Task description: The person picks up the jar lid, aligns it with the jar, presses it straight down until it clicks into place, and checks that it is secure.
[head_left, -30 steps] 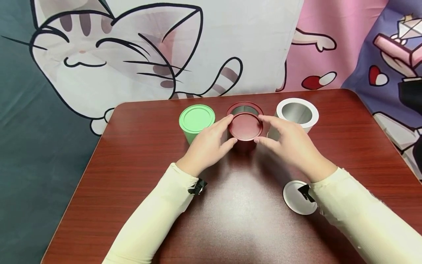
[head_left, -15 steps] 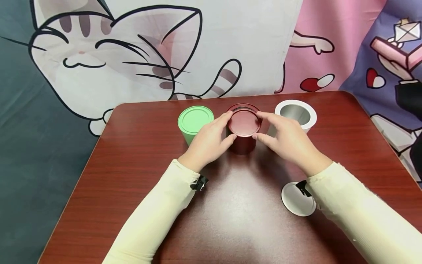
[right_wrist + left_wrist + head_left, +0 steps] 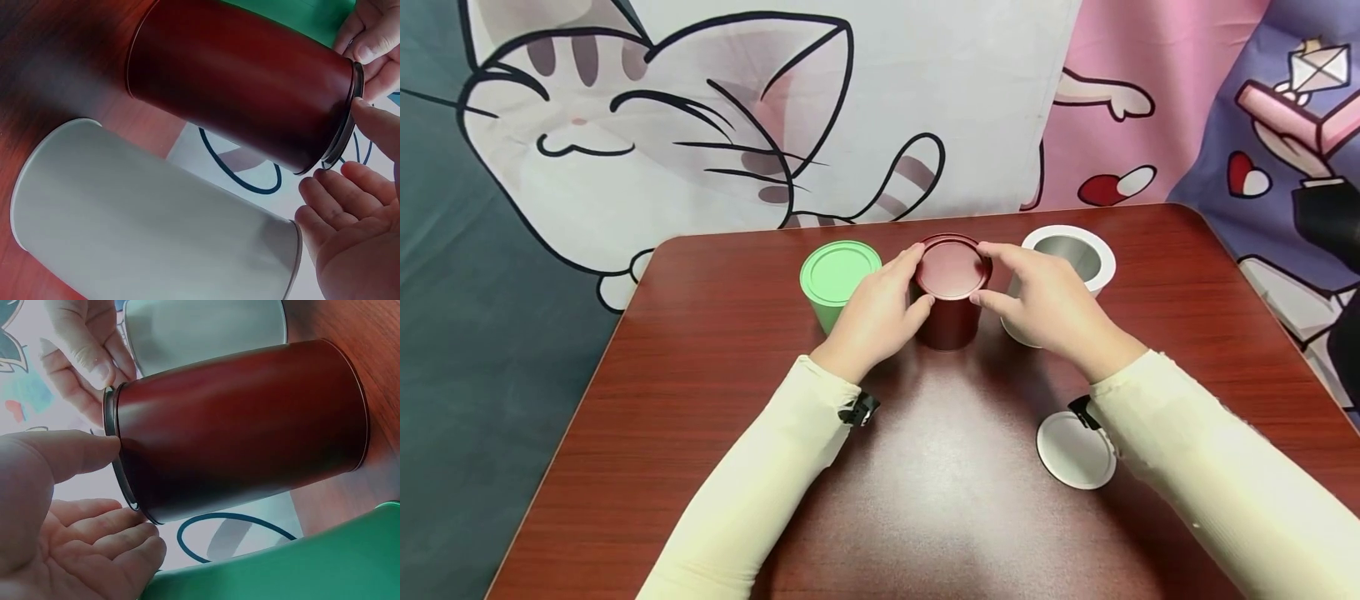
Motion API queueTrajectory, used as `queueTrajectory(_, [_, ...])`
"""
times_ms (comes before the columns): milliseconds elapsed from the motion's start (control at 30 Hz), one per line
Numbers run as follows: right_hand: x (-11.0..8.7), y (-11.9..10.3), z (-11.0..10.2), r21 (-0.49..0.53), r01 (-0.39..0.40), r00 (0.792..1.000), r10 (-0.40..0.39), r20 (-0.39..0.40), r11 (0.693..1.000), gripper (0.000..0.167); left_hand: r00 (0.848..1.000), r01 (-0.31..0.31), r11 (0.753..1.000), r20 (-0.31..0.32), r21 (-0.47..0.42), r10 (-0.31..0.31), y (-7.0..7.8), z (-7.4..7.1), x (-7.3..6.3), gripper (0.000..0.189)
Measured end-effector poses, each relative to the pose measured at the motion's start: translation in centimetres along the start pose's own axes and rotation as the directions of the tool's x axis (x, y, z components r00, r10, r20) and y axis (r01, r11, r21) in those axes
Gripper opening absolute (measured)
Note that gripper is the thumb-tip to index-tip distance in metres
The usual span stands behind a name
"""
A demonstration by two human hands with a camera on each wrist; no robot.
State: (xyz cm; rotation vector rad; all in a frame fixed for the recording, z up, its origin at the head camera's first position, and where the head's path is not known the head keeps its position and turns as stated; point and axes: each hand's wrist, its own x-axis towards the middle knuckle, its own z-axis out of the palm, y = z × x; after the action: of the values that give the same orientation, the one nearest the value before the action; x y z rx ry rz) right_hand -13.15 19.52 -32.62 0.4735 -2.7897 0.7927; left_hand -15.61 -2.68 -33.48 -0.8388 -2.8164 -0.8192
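Observation:
A dark red canister (image 3: pixel 950 327) stands upright at the far middle of the table, a matching red lid (image 3: pixel 952 268) over its mouth. My left hand (image 3: pixel 880 310) holds the lid's left edge, thumb at the near side and fingers at the far side. From the right, my right hand (image 3: pixel 1047 293) holds the opposite edge the same way. In the left wrist view the lid's rim (image 3: pixel 111 419) lies right against the top of the canister. The right wrist view shows a narrow dark band at the lid's edge (image 3: pixel 345 132), with the thumb on it.
A green canister (image 3: pixel 840 272) with its lid on stands left of the red one. To the right is an open white canister (image 3: pixel 1102 271), partly behind my right hand. Its white disc-shaped lid (image 3: pixel 1075 454) lies nearer, beside the right sleeve. A printed curtain (image 3: pixel 985 100) hangs behind the table.
Both hands have moved the red lid away from me and down onto the red canister's mouth, whose opening showed behind the lid before. The other canisters have stayed in place.

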Motion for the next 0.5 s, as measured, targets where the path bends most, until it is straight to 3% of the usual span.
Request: queueTrajectory(500, [1.07, -0.07, -0.7, -0.018, -0.049, 0.995, 0.05, 0.091, 0.999, 0.057, 1.0, 0.021, 1.0, 0.003, -0.002, -0.021, 0.23, 0.1, 0.88, 0.058])
